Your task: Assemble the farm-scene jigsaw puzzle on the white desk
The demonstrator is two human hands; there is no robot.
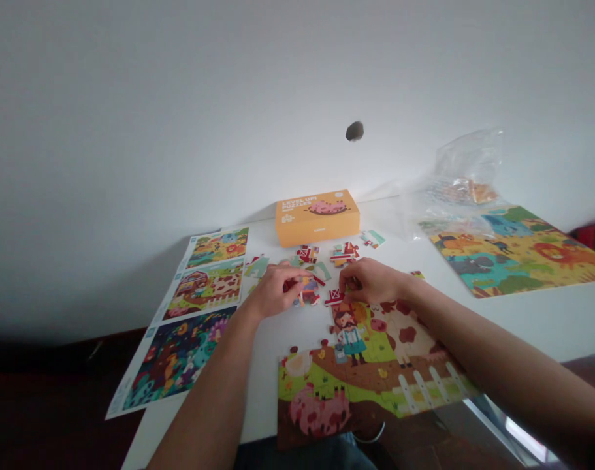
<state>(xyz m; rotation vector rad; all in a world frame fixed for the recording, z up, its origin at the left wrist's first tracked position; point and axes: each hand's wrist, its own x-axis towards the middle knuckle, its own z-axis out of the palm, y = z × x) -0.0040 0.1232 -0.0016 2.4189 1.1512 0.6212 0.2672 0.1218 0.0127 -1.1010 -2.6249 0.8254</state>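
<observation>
A partly assembled farm puzzle point(375, 372) lies at the table's front edge, showing a pink pig, a farmer, a cow and a white fence. My left hand point(277, 290) is closed, its fingertips pinching a multicoloured puzzle piece point(308, 295) among the loose ones. My right hand point(370, 281) is closed too, thumb and fingers at a red barn piece point(335, 297) just above the puzzle's upper left edge. Several loose pieces point(345, 253) with red, orange and pale green parts lie beyond both hands.
An orange puzzle box point(317, 219) stands by the wall. On the left lies a sheet point(206, 287) with three printed pictures. A finished animal puzzle point(517, 251) is on the right, beside a clear plastic bag point(466, 176) with pieces inside.
</observation>
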